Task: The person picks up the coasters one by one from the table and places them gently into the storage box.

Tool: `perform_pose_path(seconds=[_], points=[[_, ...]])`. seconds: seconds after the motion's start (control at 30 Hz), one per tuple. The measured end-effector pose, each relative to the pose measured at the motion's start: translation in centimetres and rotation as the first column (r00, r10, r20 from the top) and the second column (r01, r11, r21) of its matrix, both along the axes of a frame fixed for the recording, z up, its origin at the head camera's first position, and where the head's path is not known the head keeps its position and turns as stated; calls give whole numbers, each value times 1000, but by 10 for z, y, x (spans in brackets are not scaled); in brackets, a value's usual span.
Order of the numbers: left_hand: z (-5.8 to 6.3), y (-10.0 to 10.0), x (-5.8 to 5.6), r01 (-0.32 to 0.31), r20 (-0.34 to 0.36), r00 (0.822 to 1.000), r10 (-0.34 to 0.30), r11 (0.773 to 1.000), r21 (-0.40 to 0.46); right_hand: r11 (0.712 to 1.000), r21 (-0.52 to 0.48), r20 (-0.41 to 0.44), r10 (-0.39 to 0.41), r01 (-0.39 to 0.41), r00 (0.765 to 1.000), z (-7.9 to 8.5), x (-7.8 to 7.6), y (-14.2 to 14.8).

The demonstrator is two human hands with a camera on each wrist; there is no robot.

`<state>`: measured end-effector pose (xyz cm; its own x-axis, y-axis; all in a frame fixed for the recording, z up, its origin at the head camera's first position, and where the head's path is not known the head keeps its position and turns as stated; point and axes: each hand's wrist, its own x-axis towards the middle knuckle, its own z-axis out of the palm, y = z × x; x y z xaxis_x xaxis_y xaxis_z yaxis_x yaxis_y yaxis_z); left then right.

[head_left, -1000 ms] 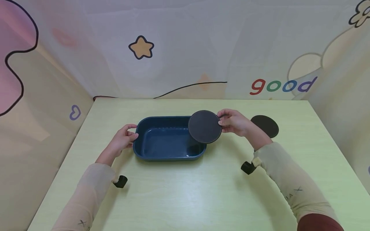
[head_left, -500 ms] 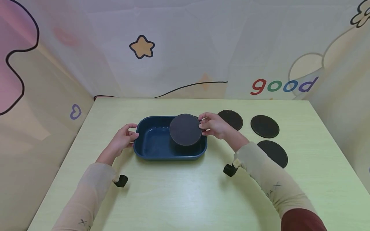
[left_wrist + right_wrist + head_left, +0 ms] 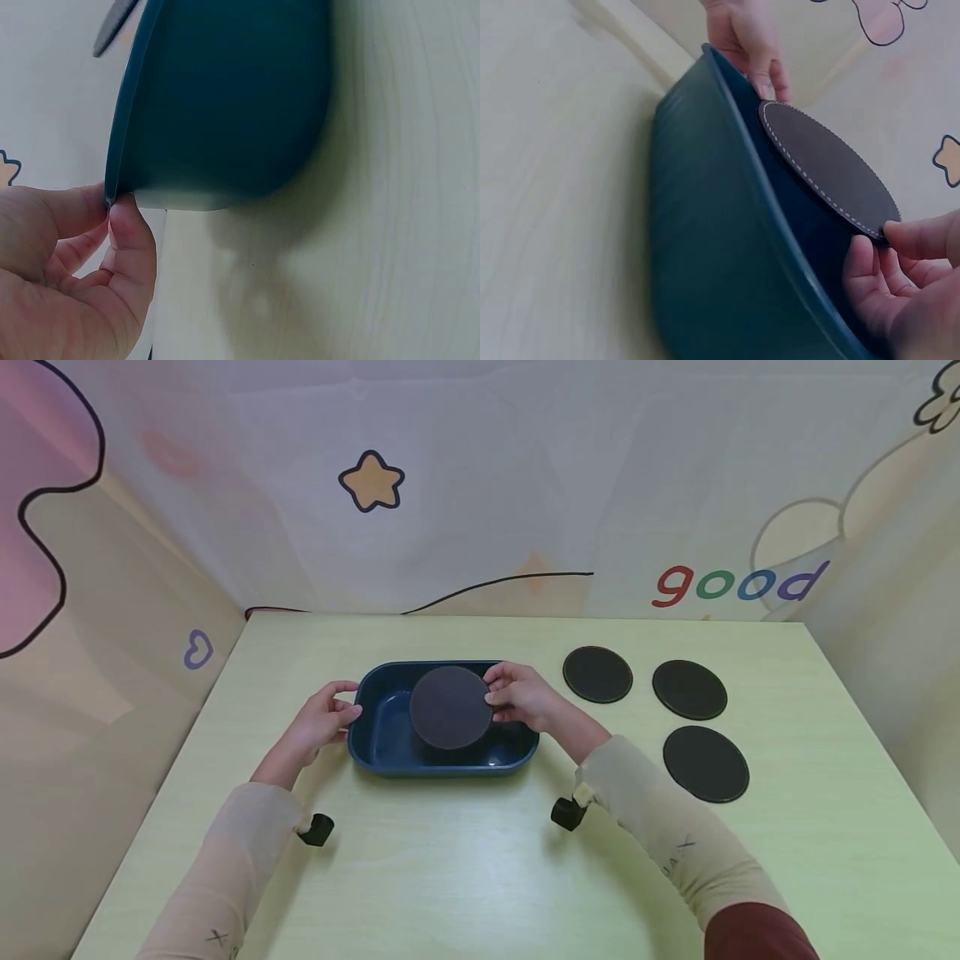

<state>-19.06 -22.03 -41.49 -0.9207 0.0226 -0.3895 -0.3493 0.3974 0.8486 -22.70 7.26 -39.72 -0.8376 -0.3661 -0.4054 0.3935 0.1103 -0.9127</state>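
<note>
A dark blue rectangular dish point(image 3: 386, 727) with rounded corners stands on the table. My left hand point(image 3: 322, 718) pinches the rim at its left end; the left wrist view shows thumb and fingertips on either side of that rim point(image 3: 120, 142). With my right hand point(image 3: 525, 697) I pinch the right edge of a round dark coaster point(image 3: 450, 707), thumb on top and fingers below. The coaster hangs over the middle of the dish and hides part of its inside. White stitching runs along the coaster's edge point(image 3: 832, 172) in the right wrist view, where it tilts over the opening.
Three more dark round coasters lie flat on the pale table point(image 3: 450, 868) to the right: one near the dish point(image 3: 597, 674), one farther right point(image 3: 689, 690), one closer to me point(image 3: 706, 764). A printed cloth wall point(image 3: 480, 485) closes off the back and sides.
My right hand has carried the coaster leftward and slightly toward me, from the dish's right end to over its middle. The coasters behind the right arm have come into view. My left hand stays put.
</note>
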Motion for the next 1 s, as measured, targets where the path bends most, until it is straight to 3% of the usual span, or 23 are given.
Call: perform_pose_path(seconds=[0.53, 1.0], points=[[2, 3, 0, -5, 3, 1000, 5, 1000, -4, 987, 157, 44, -38, 31, 998, -21, -1, -19], [0, 2, 0, -8, -4, 1000, 8, 1000, -10, 950, 310, 48, -64, 46, 997, -27, -1, -26]])
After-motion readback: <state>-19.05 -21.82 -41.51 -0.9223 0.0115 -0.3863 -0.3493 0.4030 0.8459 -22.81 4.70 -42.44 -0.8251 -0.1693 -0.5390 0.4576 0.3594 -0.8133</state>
